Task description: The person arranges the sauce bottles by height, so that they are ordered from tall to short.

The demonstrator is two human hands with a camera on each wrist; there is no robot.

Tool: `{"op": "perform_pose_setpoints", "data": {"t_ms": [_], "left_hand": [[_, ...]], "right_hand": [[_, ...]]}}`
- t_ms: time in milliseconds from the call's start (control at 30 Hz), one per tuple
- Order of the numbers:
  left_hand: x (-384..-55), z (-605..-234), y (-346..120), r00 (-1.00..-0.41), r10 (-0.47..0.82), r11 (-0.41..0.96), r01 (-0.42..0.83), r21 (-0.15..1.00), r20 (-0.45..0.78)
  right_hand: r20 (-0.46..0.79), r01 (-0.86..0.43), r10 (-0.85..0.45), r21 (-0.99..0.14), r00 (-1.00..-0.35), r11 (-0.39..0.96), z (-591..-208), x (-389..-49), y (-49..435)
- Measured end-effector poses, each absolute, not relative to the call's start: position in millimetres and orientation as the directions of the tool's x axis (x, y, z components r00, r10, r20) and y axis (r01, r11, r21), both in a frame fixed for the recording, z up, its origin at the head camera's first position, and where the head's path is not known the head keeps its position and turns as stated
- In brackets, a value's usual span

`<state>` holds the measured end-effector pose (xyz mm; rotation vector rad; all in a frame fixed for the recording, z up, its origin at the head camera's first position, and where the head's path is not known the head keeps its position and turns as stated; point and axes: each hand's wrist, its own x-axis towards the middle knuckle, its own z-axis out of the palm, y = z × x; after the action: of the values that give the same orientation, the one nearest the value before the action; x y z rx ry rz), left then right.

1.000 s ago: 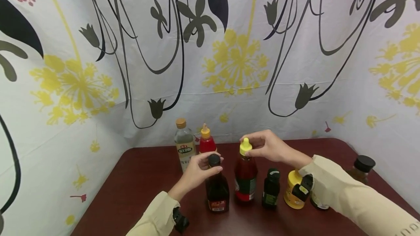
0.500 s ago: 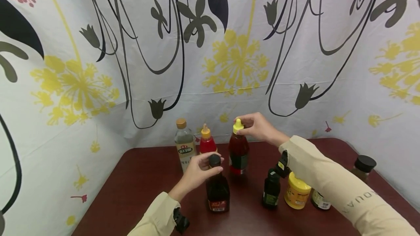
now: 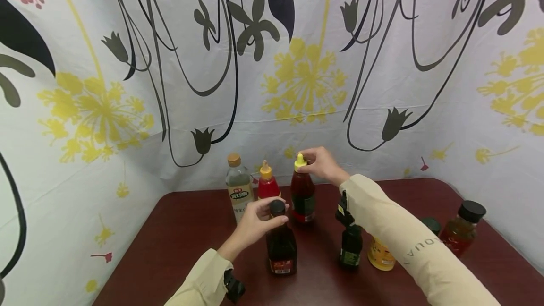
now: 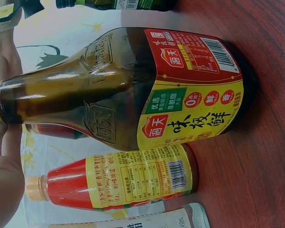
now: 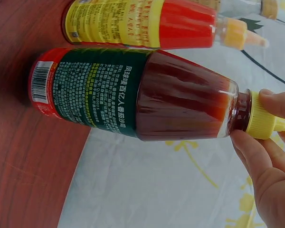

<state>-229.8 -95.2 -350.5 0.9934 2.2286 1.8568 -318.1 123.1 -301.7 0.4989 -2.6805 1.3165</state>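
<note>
My left hand holds a dark soy sauce bottle by its neck, just under the black cap. The bottle stands upright on the table; its red and yellow label shows in the left wrist view. Farther back, my right hand pinches the yellow nozzle cap of a ketchup bottle with a dark green label. The ketchup is upright, right beside a red squeeze bottle with an orange-yellow cap. Left of that stands a clear vinegar-like bottle with a tan cap.
To the right stand a small dark bottle, a yellow jar, a dark green lid partly behind my right sleeve, and a black-capped jar of reddish contents. A patterned cloth hangs behind the dark red table.
My right hand has carried the ketchup bottle back and leftward, from beside the soy sauce to beside the red squeeze bottle. My left hand and the soy sauce bottle have stayed put.
</note>
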Motion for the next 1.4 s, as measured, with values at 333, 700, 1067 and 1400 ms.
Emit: {"op": "perform_pose_setpoints", "data": {"t_ms": [333,700,1067,1400], "left_hand": [[-229,-351,-95,-0.788,0.518,0.041,0.412,0.910,0.333],[-229,-352,-95,-0.778,0.524,0.019,0.417,0.909,0.347],[-230,-355,-94,-0.783,0.511,-0.001,0.411,0.912,0.354],[-234,-357,-95,-0.768,0.519,-0.014,0.431,0.902,0.375]], "right_hand": [[0.219,-0.279,-0.173,-0.789,-0.960,0.547,-315,-325,109],[0.181,-0.251,-0.179,-0.799,-0.967,0.547,-320,-326,101],[0.129,-0.206,-0.176,-0.815,-0.976,0.542,-318,-324,100],[0.088,-0.207,-0.225,-0.782,-0.970,0.588,-308,-324,103]]}}
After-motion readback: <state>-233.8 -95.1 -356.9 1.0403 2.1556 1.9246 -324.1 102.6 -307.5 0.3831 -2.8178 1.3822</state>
